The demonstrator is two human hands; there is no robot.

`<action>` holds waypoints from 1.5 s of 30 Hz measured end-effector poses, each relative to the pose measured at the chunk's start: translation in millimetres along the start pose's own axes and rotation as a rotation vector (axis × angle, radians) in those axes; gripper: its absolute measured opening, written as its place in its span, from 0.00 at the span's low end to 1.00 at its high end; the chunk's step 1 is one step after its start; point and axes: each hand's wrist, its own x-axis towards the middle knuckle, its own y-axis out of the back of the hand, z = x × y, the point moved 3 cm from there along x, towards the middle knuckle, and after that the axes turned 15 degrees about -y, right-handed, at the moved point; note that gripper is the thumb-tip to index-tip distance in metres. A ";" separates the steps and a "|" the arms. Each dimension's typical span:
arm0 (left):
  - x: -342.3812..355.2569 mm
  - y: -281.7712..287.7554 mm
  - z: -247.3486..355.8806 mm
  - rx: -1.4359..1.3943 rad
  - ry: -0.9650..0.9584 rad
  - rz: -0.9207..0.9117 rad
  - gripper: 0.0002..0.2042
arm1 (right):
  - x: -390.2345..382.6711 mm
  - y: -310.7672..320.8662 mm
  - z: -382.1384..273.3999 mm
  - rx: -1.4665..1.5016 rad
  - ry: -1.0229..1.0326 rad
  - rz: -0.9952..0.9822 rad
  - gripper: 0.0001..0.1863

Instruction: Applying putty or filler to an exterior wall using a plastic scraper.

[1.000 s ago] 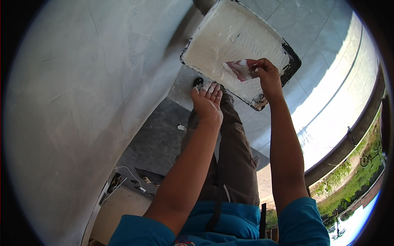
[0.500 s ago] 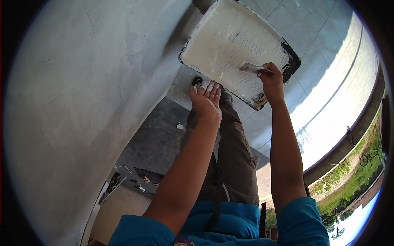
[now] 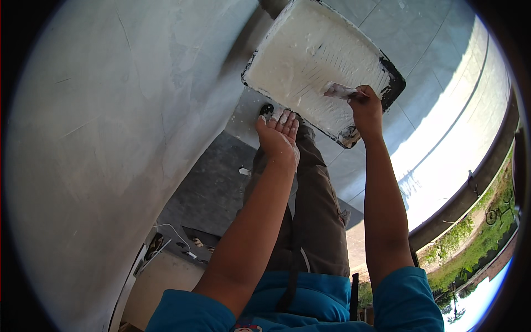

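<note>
My right hand (image 3: 366, 110) grips a small flat scraper blade (image 3: 338, 91), smeared white and reddish, over the right part of a black-rimmed tray (image 3: 287, 47) coated with creamy white paste. My left hand (image 3: 276, 135) is palm up at the tray's near edge, fingers stretched out and dabbed with white, nothing visible in it; whether it touches the tray I cannot tell.
A grey plastered wall (image 3: 94, 133) rises on the left. My legs (image 3: 315, 221) stand over grey floor tiles (image 3: 420, 66). A white cable (image 3: 171, 228) and small items lie lower left. Sunlit paving, grass (image 3: 459, 254) and a bicycle (image 3: 492, 216) are at the right.
Since a second ago my right hand has shifted slightly right and down, and the blade has turned flatter, more edge-on. My left hand has barely moved.
</note>
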 end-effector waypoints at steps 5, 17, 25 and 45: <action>1.3 1.3 0.6 0.001 -0.005 -0.003 0.40 | -7.5 1.0 -5.7 0.113 0.024 -0.066 0.10; 2.8 1.0 1.6 0.008 -0.010 -0.015 0.40 | -8.2 3.1 -13.7 -0.006 0.052 0.005 0.09; 2.7 0.9 0.8 0.008 -0.004 0.001 0.40 | -9.9 4.3 -14.9 -0.082 -0.028 0.073 0.10; 3.9 2.3 0.3 -0.016 0.000 -0.008 0.40 | -25.3 -44.0 -58.4 -0.293 0.246 -0.203 0.17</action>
